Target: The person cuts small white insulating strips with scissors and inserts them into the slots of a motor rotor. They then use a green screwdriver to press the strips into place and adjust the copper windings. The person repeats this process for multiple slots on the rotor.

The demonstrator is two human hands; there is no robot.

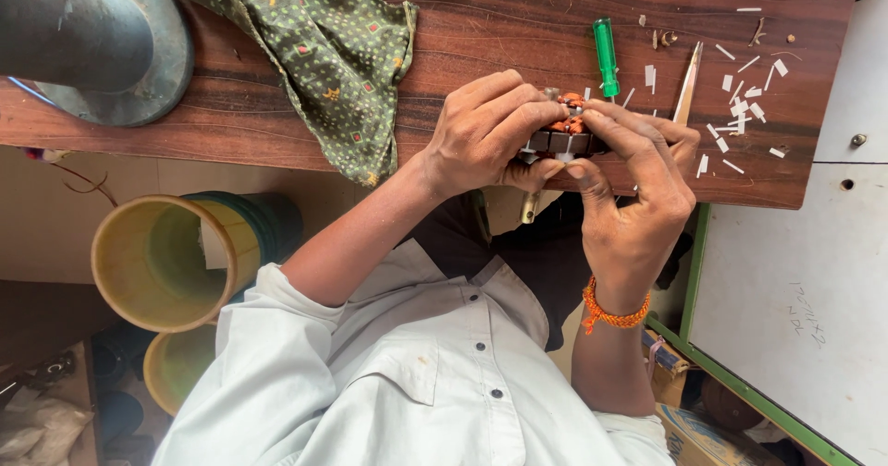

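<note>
**Coil part gripped in both hands at the table edge**

Coil part (566,131), a small dark metal piece wound with copper-coloured wire, sits just above the near edge of the brown wooden table (518,22), held between both hands.

Far left, a grey metal base (102,50) stands on the table. Two yellow buckets (166,263) lie below it, off the table. A green patterned cloth (324,50) is draped over the table edge, near the left hand.

The left hand (481,133) is clamped on the part's left side, fingers curled over its top and thumb beneath. A brass-coloured tool (529,207) pokes down just below this hand; how it is held cannot be told.

A green-handled screwdriver (606,55) lies on the table just beyond the part.

The right hand (638,198), with an orange band (612,313) at its wrist, is closed on the part's right side, fingers over the top and thumb pressing underneath.

Further right, a slim metal blade (687,82) lies near scattered white paper slips (740,105). A white panel (805,290) sits beside the table.
</note>
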